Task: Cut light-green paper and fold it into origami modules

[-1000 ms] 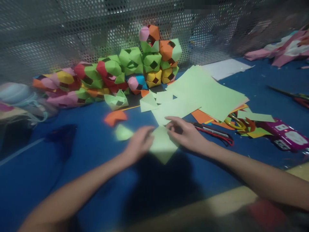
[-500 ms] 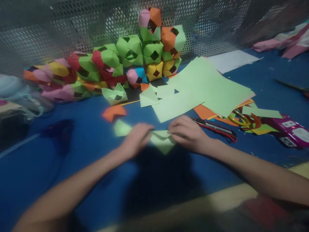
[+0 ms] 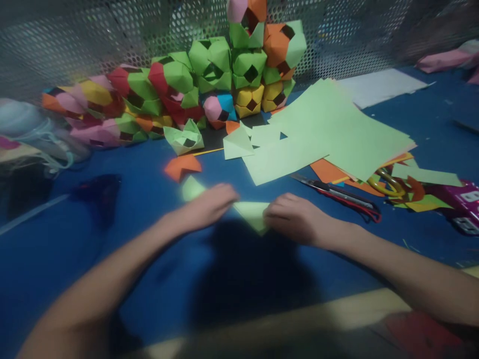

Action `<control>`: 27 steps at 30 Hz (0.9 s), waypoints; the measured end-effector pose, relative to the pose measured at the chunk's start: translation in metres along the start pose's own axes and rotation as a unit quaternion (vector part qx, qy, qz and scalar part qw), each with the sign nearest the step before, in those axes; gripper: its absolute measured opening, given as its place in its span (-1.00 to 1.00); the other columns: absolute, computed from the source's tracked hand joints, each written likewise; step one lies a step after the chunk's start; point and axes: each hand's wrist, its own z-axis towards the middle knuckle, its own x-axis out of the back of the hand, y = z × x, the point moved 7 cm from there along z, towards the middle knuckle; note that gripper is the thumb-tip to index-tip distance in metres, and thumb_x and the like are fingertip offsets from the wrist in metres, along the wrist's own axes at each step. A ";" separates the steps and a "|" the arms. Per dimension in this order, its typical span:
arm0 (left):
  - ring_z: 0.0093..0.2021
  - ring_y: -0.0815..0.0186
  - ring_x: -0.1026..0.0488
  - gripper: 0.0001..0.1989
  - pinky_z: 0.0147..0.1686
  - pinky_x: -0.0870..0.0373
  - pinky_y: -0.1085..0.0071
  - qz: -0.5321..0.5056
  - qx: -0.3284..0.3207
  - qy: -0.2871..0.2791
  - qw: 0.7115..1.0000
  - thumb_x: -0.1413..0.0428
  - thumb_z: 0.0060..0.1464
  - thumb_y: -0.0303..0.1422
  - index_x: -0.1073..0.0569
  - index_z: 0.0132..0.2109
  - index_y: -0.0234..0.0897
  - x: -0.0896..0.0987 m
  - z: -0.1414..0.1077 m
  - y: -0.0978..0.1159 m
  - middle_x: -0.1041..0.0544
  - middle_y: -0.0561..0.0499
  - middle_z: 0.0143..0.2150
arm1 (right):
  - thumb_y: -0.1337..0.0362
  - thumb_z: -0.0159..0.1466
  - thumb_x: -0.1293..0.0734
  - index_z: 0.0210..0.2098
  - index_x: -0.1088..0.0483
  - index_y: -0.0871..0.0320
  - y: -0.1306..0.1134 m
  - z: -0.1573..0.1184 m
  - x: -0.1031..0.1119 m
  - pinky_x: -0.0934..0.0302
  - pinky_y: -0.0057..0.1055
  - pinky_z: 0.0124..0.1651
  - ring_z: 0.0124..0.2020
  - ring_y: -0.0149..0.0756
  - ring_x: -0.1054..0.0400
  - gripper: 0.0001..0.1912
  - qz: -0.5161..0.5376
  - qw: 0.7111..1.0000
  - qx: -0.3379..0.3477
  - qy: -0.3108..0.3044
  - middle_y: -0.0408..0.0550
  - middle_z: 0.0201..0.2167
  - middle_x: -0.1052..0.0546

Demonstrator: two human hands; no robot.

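Perforated panel [image 3: 142,37] behind blue tabletop [image 3: 157,289]; purple box [image 3: 464,205] at right edge; white sheet [image 3: 385,86] near panel.

Folded green piece [image 3: 251,214] is smooth matt paper, same for the green sheets [image 3: 337,129], stacked blocks [image 3: 211,62] matt coloured paper, back panel [image 3: 142,30] dull perforated metal, cutter [image 3: 339,194] metal-bladed with plastic-looking body, purple case [image 3: 466,199] glossy plastic-looking, blue tabletop [image 3: 160,304] smooth, mostly matt, front edge [image 3: 359,302] wood-like.

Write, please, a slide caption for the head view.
Left hand and right hand at a pale green paper on a blue table, colourful folded-paper shapes behind.
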 end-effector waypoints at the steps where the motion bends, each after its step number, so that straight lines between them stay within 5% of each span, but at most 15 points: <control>1: -0.24 0.29 -0.30 -0.74 -0.21 -0.29 0.36 0.014 0.002 -0.006 1.000 0.20 0.26 -0.45 -0.38 -0.19 -0.33 -0.001 0.000 0.000 -0.42 -0.08 -0.27 | 0.32 0.37 -0.10 -0.40 -0.39 0.18 0.000 0.000 0.000 -0.08 -0.42 -0.31 -0.42 -0.35 -0.16 -0.69 0.008 1.000 -0.009 -0.008 -0.07 -0.47 -0.40; 8: -0.27 0.26 -0.28 -0.72 -0.27 -0.27 0.36 0.089 0.017 -0.037 0.995 0.20 0.24 -0.48 -0.40 -0.20 -0.37 -0.003 0.001 0.003 -0.41 -0.10 -0.29 | 0.25 0.36 -0.15 -0.37 -0.40 0.15 0.001 -0.005 0.000 -0.08 -0.43 -0.31 -0.39 -0.34 -0.22 -0.74 0.035 0.995 -0.063 -0.062 -0.08 -0.44 -0.40; 27: -0.27 0.23 -0.28 -0.72 -0.30 -0.28 0.35 0.138 0.019 -0.045 0.989 0.20 0.22 -0.48 -0.41 -0.21 -0.36 -0.001 0.002 0.007 -0.40 -0.11 -0.29 | 0.27 0.36 -0.11 -0.39 -0.34 0.11 -0.003 -0.013 -0.009 -0.10 -0.37 -0.30 -0.36 -0.31 -0.24 -0.74 -0.082 0.994 0.010 -0.068 -0.08 -0.42 -0.38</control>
